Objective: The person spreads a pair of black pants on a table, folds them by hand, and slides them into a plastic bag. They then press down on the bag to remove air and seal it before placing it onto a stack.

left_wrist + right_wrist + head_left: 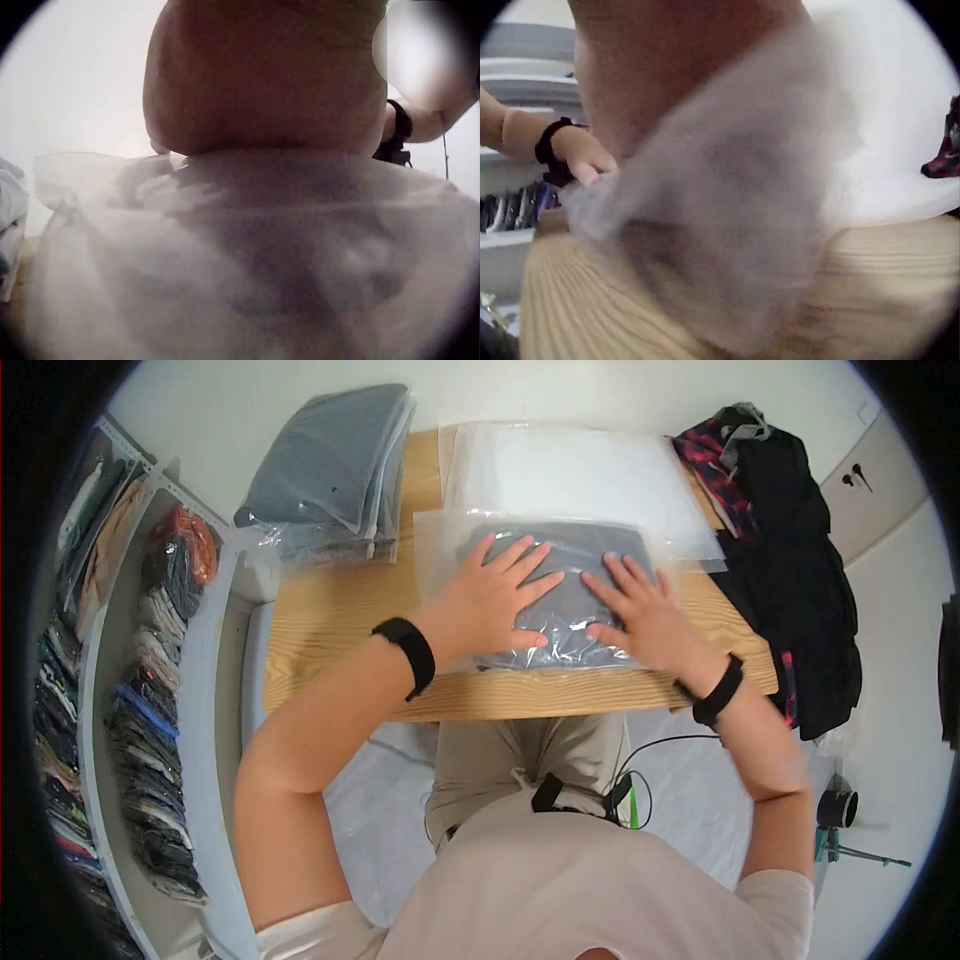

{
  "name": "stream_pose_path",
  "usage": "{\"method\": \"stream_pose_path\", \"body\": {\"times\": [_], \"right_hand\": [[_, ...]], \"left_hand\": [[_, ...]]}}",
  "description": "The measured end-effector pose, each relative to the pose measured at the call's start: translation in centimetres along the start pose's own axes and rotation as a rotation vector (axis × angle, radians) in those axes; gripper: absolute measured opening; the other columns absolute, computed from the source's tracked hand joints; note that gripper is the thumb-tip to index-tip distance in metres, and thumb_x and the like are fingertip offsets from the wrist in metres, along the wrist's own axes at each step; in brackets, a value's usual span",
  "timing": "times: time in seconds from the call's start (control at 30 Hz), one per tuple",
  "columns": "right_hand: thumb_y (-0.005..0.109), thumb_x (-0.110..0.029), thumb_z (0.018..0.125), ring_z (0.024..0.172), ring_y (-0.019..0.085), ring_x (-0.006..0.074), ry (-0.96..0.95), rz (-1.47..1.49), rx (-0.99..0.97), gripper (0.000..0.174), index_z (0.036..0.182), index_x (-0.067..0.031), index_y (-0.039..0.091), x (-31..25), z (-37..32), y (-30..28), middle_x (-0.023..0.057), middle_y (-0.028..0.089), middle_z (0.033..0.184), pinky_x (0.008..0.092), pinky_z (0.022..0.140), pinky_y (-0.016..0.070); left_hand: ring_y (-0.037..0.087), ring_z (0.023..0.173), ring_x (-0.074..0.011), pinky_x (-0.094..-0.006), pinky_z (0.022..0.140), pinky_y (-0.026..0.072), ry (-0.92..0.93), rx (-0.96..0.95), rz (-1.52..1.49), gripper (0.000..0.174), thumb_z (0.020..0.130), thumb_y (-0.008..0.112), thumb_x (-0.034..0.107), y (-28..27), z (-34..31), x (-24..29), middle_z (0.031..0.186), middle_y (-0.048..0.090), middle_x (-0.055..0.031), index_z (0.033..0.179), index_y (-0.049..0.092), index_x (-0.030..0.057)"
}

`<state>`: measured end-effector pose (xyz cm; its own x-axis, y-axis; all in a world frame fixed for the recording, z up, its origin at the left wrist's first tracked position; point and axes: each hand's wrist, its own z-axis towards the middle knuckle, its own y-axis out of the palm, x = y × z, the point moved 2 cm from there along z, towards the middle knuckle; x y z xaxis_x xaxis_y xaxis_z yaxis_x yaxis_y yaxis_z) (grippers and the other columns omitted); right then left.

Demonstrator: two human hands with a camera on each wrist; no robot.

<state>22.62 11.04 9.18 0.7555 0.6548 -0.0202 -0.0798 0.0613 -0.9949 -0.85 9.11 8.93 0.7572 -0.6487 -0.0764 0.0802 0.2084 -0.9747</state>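
Note:
A folded dark grey garment (575, 595) lies inside a clear plastic bag (437, 560) at the front of the wooden table. My left hand (490, 600) rests flat on the left part of the bag, fingers spread. On its right part lies my right hand (645, 615), fingers also spread, pointing up and inward. The plastic between them shines with creases near the front edge. In the left wrist view, milky bag plastic (225, 255) rises close below the hand. The right wrist view shows a blurred bag corner (735, 202) sticking up beside the hand.
Flat white bags (570, 465) lie stacked behind the garment. Bagged grey garments (325, 460) are piled at the back left. Black and red plaid clothes (795, 550) lie along the right side. Shelves of bagged clothing (150, 710) stand left. The table's front edge (400, 705) is near my body.

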Motion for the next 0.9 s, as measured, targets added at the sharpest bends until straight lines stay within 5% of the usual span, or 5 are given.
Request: {"method": "stream_pose_path", "body": {"times": [0.37,0.9], "right_hand": [[0.046,-0.055,0.089,0.139,0.019,0.0329,-0.084,0.115,-0.224,0.062,0.142,-0.0249,0.036,2.7,1.1,1.7,0.0104,0.025,0.150,0.0553,0.110,0.0147],[0.045,-0.055,0.089,0.139,0.020,0.0310,-0.104,0.092,-0.211,0.061,0.141,-0.0244,0.037,2.9,1.3,1.9,0.0088,0.025,0.151,0.0552,0.110,0.0160]], "left_hand": [[0.017,0.140,-0.0348,-0.0647,0.106,0.0131,-0.088,-0.161,-0.214,0.079,0.076,0.057,0.061,2.1,0.5,-0.8,0.150,0.023,-0.0137,0.142,0.035,0.0227],[0.012,0.141,-0.0340,-0.0652,0.106,0.0085,-0.102,-0.238,-0.267,0.077,0.080,0.055,0.059,2.5,0.8,-1.1,0.152,0.020,-0.0146,0.143,0.033,0.0220]]}}
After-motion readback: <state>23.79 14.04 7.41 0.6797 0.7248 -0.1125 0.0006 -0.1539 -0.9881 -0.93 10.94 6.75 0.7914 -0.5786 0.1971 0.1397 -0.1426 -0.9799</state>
